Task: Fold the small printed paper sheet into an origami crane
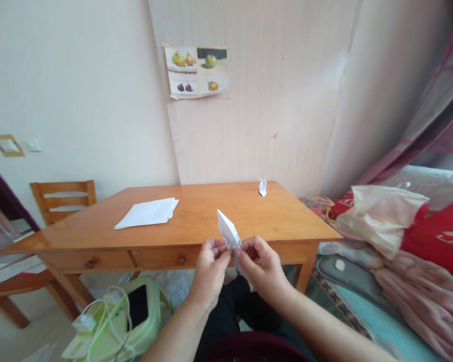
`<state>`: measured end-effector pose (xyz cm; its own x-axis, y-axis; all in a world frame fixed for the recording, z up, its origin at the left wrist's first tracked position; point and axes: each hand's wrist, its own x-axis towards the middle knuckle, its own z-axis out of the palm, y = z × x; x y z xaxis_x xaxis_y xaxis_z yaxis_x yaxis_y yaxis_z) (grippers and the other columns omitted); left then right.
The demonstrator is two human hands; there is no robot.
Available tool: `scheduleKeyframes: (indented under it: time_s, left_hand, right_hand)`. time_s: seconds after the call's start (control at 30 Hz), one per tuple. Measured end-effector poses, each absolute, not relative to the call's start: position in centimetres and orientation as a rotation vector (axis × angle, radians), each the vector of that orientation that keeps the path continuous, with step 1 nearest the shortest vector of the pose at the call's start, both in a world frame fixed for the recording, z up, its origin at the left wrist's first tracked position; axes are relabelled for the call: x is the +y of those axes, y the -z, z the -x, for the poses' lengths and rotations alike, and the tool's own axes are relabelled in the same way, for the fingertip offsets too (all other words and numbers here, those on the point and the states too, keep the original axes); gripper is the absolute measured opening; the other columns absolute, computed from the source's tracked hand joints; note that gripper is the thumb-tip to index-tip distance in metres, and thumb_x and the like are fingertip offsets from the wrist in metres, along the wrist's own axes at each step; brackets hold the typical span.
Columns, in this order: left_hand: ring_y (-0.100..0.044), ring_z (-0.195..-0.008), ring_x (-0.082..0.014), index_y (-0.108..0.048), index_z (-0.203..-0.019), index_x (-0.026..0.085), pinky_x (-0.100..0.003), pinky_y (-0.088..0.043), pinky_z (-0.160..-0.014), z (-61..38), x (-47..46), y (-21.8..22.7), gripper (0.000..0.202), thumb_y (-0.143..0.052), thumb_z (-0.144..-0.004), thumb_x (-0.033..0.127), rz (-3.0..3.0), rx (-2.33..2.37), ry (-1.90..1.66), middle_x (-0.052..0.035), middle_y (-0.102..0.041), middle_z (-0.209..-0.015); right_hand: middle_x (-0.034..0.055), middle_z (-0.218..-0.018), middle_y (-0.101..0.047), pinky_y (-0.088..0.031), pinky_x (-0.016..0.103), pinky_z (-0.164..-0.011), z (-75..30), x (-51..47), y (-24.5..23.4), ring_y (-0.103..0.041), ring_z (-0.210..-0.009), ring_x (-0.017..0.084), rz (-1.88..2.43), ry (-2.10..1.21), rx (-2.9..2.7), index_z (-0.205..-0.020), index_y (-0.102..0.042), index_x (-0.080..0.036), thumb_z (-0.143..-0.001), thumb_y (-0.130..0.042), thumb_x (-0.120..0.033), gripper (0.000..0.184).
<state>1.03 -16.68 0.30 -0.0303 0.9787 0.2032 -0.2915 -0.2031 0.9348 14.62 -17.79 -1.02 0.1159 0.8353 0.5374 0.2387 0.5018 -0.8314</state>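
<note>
Between my two hands, just in front of the table's near edge, is a folded piece of paper (228, 229), white with faint print, its pointed end tilted up and to the left. My left hand (212, 266) pinches its lower left side with thumb and fingers. On the lower right side, my right hand (262, 264) pinches it too. The fingers hide the paper's lower part. A small folded paper piece (262, 186) stands at the table's far right. Toward the left lies a stack of printed paper sheets (147, 212).
The wooden table (211, 211) has drawers along its front. A wooden chair (66, 201) stands behind its left end. Below left, a green stool (154, 301) bears cables and a phone (138, 306). Bags and a pink cloth (426, 296) lie at the right.
</note>
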Motion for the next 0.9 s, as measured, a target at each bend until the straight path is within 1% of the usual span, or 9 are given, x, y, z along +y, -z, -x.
scheduleKeyframes:
  time_s: [0.1, 0.27, 0.53, 0.77, 0.9]
  left_hand:
    - [-0.067, -0.086, -0.0183, -0.056, -0.091, 0.019, -0.028, -0.048, -0.080, -1.0, -16.6, -0.3, 0.031, -0.079, -0.072, 0.027, -1.120, 0.870, -1.483, -0.0015, -0.069, -0.084]
    - [-0.066, -0.087, -0.0165, -0.056, -0.092, 0.019, -0.026, -0.047, -0.080, -0.9, -16.6, -0.3, 0.028, -0.077, -0.075, 0.025, -1.111, 0.846, -1.457, -0.0014, -0.070, -0.086]
    - [-0.065, -0.086, -0.0170, -0.058, -0.092, 0.018, -0.027, -0.047, -0.081, -0.9, -16.4, 0.0, 0.029, -0.079, -0.072, 0.025, -1.089, 0.849, -1.459, -0.0022, -0.070, -0.085]
    - [-0.063, -0.086, -0.0148, -0.057, -0.093, 0.017, -0.026, -0.046, -0.082, -0.9, -16.2, 0.3, 0.025, -0.075, -0.076, 0.022, -1.110, 0.831, -1.458, -0.0010, -0.070, -0.085]
    - [-0.063, -0.085, -0.0143, -0.057, -0.093, 0.017, -0.025, -0.046, -0.080, -0.9, -16.2, 0.4, 0.025, -0.075, -0.076, 0.021, -1.110, 0.838, -1.459, -0.0001, -0.069, -0.085]
  right_hand:
    - [0.0020, -0.083, -0.061, -0.045, 0.030, -0.070, -14.7, -18.2, 0.8, -0.056, -0.074, 0.017, 1.017, -0.386, -1.521, -0.086, -0.063, -0.024, -0.088, -0.064, -0.029, 0.006]
    - [0.0039, -0.089, -0.064, -0.047, 0.031, -0.072, -14.7, -18.7, 0.3, -0.060, -0.078, 0.019, 1.031, -0.261, -1.620, -0.089, -0.063, -0.025, -0.089, -0.062, -0.025, 0.001]
    - [0.0060, -0.096, -0.066, -0.050, 0.032, -0.076, -14.7, -19.0, -0.2, -0.063, -0.083, 0.020, 1.024, -0.173, -1.678, -0.094, -0.063, -0.026, -0.090, -0.061, -0.022, 0.006]
    - [0.0054, -0.097, -0.065, -0.050, 0.031, -0.078, -14.7, -19.0, 0.0, -0.064, -0.086, 0.020, 1.013, -0.101, -1.710, -0.097, -0.062, -0.024, -0.089, -0.060, -0.019, 0.010]
    - [0.0056, -0.098, -0.064, -0.050, 0.032, -0.079, -14.7, -19.1, 0.0, -0.063, -0.087, 0.020, 1.018, -0.097, -1.728, -0.097, -0.062, -0.024, -0.090, -0.060, -0.018, 0.010]
